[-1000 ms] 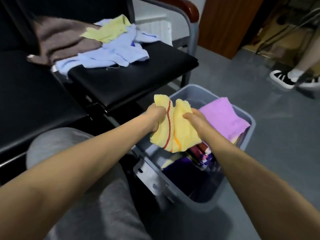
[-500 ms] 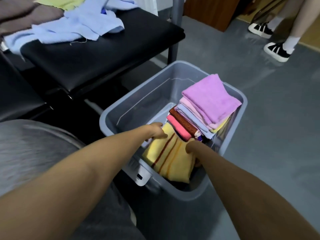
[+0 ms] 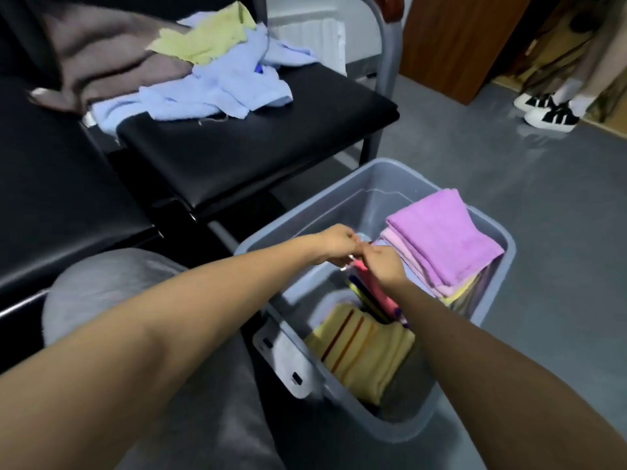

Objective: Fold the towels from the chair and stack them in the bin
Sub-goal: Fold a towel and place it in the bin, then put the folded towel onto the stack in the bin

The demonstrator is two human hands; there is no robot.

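The grey bin (image 3: 373, 163) stands on the floor beside the chair seat (image 3: 254, 144). A folded yellow striped towel (image 3: 363, 351) lies in the bin's near end, with no hand on it. Behind it several folded towels stand in a leaning stack, a purple towel (image 3: 441, 239) on top. My left hand (image 3: 339, 244) and my right hand (image 3: 385, 266) meet over the stack's left end, fingers curled; they pinch the top edge of a pink towel (image 3: 380, 296) there. On the chair lie unfolded towels: light blue (image 3: 220, 89), yellow-green (image 3: 203, 42) and brown (image 3: 101, 62).
My knee in grey trousers (image 3: 118, 286) is left of the bin. Another person's feet in black-and-white shoes (image 3: 549, 113) stand at the far right on the grey floor. A wooden cabinet (image 3: 454, 39) and the chair's metal armrest post (image 3: 386, 62) are behind the bin.
Both hands lowered the yellow striped towel into the bin's near end and let it go. They then moved to the far left end of the towel stack and came together.
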